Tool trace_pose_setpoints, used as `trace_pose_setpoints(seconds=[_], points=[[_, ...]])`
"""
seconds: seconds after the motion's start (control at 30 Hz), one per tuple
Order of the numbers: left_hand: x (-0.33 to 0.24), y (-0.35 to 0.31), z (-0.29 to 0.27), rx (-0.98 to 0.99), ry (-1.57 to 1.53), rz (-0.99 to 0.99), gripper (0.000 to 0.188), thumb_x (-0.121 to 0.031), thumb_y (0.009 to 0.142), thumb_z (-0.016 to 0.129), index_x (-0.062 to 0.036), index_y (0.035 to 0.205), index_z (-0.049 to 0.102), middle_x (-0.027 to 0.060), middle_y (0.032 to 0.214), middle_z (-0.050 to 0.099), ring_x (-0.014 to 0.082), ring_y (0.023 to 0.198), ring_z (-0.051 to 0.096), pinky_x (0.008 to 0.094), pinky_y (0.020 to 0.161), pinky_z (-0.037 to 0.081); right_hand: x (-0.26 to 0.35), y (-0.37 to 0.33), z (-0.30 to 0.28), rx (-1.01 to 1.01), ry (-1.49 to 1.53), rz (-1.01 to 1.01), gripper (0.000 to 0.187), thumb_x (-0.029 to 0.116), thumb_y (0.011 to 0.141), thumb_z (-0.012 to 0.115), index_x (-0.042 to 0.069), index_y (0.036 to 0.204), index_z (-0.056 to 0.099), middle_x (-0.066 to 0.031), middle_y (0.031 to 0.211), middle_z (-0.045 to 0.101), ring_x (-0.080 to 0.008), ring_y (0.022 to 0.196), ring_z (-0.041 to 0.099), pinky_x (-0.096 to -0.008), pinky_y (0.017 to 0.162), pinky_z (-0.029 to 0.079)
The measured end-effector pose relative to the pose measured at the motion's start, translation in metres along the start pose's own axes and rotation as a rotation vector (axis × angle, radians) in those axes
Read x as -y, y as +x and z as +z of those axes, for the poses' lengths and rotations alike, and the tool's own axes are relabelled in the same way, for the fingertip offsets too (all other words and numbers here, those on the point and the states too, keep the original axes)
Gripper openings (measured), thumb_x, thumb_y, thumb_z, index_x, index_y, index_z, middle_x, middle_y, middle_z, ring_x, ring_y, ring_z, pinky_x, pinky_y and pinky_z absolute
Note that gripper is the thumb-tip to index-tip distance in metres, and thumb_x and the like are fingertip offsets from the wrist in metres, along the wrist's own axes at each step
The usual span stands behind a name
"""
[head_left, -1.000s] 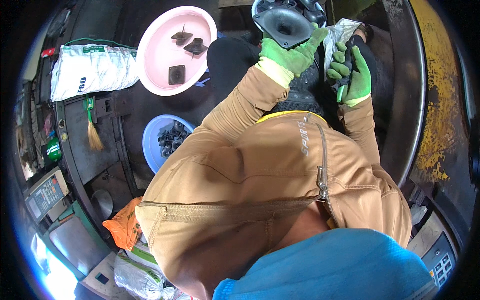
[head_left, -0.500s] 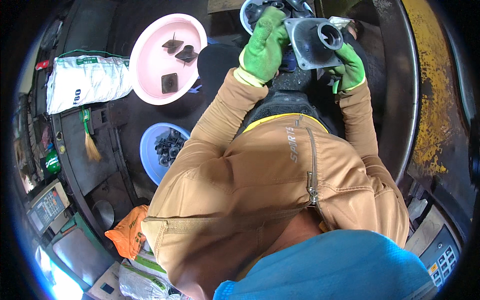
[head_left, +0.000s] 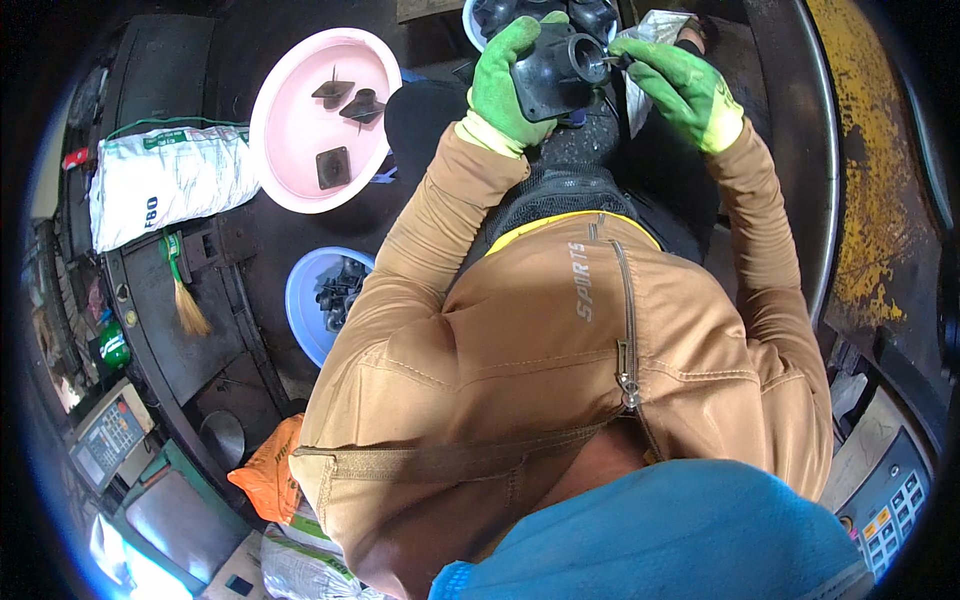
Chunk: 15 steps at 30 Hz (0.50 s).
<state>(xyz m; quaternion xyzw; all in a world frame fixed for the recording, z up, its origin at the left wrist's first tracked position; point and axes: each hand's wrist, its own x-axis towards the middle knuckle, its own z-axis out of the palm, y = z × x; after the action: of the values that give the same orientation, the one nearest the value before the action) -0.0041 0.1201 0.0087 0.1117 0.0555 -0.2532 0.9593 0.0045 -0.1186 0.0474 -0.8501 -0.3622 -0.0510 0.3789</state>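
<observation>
My left hand (head_left: 508,85), in a green glove, grips a black moulded rubber part (head_left: 560,70) with a round neck, held up near the top of the view. My right hand (head_left: 680,85), also green-gloved, pinches a small thin tool at the mouth of that neck; the tool's tip is barely visible. Behind the part, a pale basin (head_left: 475,18) holds several more black parts. My tan jacket fills the middle of the view and hides my lap.
A pink basin (head_left: 290,150) at the upper left holds three black parts. A blue basin (head_left: 305,300) with several black pieces lies below it. A white sack (head_left: 160,190), a small brush (head_left: 185,300) and a green bottle (head_left: 112,350) sit at the left. A yellow-stained metal rim (head_left: 860,200) curves along the right.
The black part has been turned in my left hand, its neck now pointing right. My right hand has come up from below the part to its neck opening.
</observation>
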Motion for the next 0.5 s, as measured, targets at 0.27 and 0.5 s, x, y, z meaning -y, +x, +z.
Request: trace_pose_setpoints(seconds=[0.27, 0.5], points=[[-0.01, -0.006, 0.003, -0.047, 0.034, -0.16, 0.035, -0.021, 0.094, 0.052, -0.0002, 0.122, 0.06, 0.0184, 0.111, 0.069, 0.0328, 0.097, 0.068, 0.0473, 0.088, 0.057, -0.005, 0.014, -0.01, 0.157, -0.292, -0.145, 0.034, 0.016, 0.095, 0.063, 0.01, 0.129, 0.064, -0.0136, 0.109, 0.071, -0.0291, 0.095, 0.07, -0.0348, 0.08, 0.057], [-0.008, -0.009, 0.018, 0.02, 0.129, -0.071, 0.051, -0.012, 0.083, 0.054, 0.0023, 0.131, 0.052, 0.0212, 0.114, 0.066, 0.0345, 0.099, 0.067, 0.0465, 0.092, 0.055, 0.002, 0.001, 0.006, 0.113, -0.061, -0.016, 0.035, 0.018, 0.098, 0.06, 0.005, 0.13, 0.061, -0.0145, 0.112, 0.071, -0.0264, 0.098, 0.069, -0.0327, 0.084, 0.054]])
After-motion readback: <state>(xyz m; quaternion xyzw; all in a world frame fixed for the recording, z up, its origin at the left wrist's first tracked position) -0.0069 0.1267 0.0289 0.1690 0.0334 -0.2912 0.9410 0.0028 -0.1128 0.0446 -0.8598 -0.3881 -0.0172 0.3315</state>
